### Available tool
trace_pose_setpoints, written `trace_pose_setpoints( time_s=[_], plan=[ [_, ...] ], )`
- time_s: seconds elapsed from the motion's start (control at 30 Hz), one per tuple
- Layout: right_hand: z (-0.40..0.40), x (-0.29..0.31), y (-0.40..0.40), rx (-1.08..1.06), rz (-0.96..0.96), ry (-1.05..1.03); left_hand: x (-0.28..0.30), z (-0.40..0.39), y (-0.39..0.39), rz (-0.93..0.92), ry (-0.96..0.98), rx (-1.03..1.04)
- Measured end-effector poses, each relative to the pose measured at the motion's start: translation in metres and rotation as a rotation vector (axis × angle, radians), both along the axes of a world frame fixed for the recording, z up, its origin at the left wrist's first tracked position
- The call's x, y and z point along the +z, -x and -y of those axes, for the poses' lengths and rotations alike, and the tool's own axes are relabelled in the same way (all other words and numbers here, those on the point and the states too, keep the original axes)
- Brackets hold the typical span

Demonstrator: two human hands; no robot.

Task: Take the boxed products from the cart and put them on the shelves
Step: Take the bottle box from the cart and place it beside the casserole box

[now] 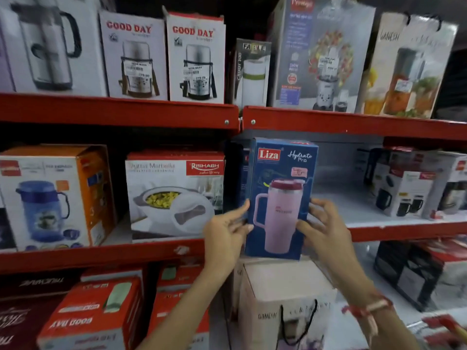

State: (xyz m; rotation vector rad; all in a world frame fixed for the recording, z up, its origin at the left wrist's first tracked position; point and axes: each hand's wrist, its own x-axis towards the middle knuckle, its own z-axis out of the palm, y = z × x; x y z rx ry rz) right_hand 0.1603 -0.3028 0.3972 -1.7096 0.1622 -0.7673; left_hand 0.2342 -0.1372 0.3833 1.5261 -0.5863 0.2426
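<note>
- Red shelves hold boxed kitchenware.
- Left hand and right hand (2 in all) grasp the blue box by its sides, upright before the middle shelf's gap.
- Best slid in level, label outward, beside the casserole box.

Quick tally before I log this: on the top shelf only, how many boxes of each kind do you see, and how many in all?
Kettle box: 1
GOOD DAY flask boxes: 2
Caddy 300 box: 1
Blender boxes: 2
Total: 6, counting front-row boxes only; anything behind them is hidden.
</note>
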Motion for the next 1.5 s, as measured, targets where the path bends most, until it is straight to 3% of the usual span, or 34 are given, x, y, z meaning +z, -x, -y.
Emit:
trace_pose_setpoints(
  time_s=[0.17,0.37,0.6,0.67,0.77,0.83,0.9,1.0,1.13,1.27,1.43,1.5],
  plan=[
    [0.021,0.015,-0.056,-0.066,-0.006,0.074,0.005,0.031,-0.041,0.038,0.029,0.064],
    [0.041,-0.010,-0.111,-0.044,-0.030,0.062,-0.023,0.057,-0.090,0.021,0.040,0.135],
    [0.049,-0.040,-0.130,0.013,-0.143,0.070,-0.050,0.060,-0.105,-0.025,-0.081,0.086],
    [0.039,-0.041,-0.128,-0.080,-0.114,0.148,-0.052,0.052,-0.100,0.030,-0.112,0.051],
    [0.009,-0.037,-0.120,-0.243,0.085,0.246,-0.048,0.022,-0.088,0.297,-0.183,0.234],
    [-0.016,-0.035,-0.117,-0.104,0.133,0.251,-0.043,-0.010,-0.082,0.474,-0.176,0.459],
    [-0.041,-0.034,-0.116,0.128,0.054,0.284,-0.040,-0.047,-0.083,0.517,-0.101,0.663],
    [-0.071,-0.036,-0.118,0.410,-0.098,0.296,-0.041,-0.101,-0.090,0.315,-0.048,0.823],
    [-0.094,-0.043,-0.123,0.453,-0.183,0.344,-0.041,-0.140,-0.095,-0.043,-0.174,0.498],
    [-0.097,-0.045,-0.121,0.394,-0.198,0.415,-0.041,-0.154,-0.088,-0.068,-0.297,0.357],
    [-0.095,-0.048,-0.119,0.374,-0.204,0.460,-0.038,-0.160,-0.077,-0.117,-0.332,0.335],
    [-0.096,-0.048,-0.118,0.382,-0.200,0.456,-0.038,-0.154,-0.076,-0.114,-0.325,0.422]
  ],
)
